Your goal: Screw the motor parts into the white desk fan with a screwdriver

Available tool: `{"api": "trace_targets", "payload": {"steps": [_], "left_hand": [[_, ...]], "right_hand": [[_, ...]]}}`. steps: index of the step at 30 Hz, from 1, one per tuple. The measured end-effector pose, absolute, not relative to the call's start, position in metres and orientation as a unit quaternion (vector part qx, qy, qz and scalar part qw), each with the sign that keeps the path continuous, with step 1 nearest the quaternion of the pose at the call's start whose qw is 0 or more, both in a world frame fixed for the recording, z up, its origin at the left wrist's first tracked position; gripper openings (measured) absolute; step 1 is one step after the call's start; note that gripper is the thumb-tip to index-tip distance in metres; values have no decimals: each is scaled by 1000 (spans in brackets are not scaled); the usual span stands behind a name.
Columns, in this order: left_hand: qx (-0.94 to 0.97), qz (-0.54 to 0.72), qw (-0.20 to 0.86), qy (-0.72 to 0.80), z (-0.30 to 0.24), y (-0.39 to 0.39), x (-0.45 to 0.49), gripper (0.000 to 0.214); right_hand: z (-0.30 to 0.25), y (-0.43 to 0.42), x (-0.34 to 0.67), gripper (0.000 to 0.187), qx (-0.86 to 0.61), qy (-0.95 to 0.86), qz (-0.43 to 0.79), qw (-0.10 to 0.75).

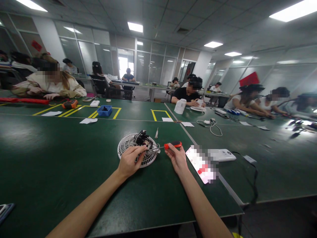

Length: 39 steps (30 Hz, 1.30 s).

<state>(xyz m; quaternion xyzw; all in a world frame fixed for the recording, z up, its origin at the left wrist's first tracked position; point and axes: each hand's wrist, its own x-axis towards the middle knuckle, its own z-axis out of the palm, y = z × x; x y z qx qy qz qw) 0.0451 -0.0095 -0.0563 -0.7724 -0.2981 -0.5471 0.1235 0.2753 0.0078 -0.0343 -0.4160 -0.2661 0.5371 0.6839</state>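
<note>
A round white fan grille [123, 142] lies on the green table, with a dark motor assembly [141, 137] and thin wires on top of it. My right hand [177, 158] is closed around the red and black handle of a screwdriver [173, 145]. The shaft points left, into the parts on the grille. Over the near left side of the grille, my left hand [132, 158] has its fingers pinched at the motor assembly; what exactly they grip is hidden. A small clear-handled screwdriver [156, 133] lies just beyond the grille.
To the right lie a lit phone [201, 165], a white device [224, 155] with a black cable, and a coiled white cable [210, 126]. Further back are a blue bin [104, 110], an orange and black tool [70, 104] and a white housing [180, 106]. Several people sit around.
</note>
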Motion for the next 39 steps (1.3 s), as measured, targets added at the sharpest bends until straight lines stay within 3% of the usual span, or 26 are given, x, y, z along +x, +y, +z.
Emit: {"api": "trace_targets", "payload": {"steps": [27,39], "left_hand": [[-780,-528,124,-313,-51,-12,46,18],[-762,-559,116,-306,-58,-7,46,37]], "right_hand": [[-31,6,276,55,-392,-263,541,696],[-32,6,276,53,-393,-241,517,721]]}}
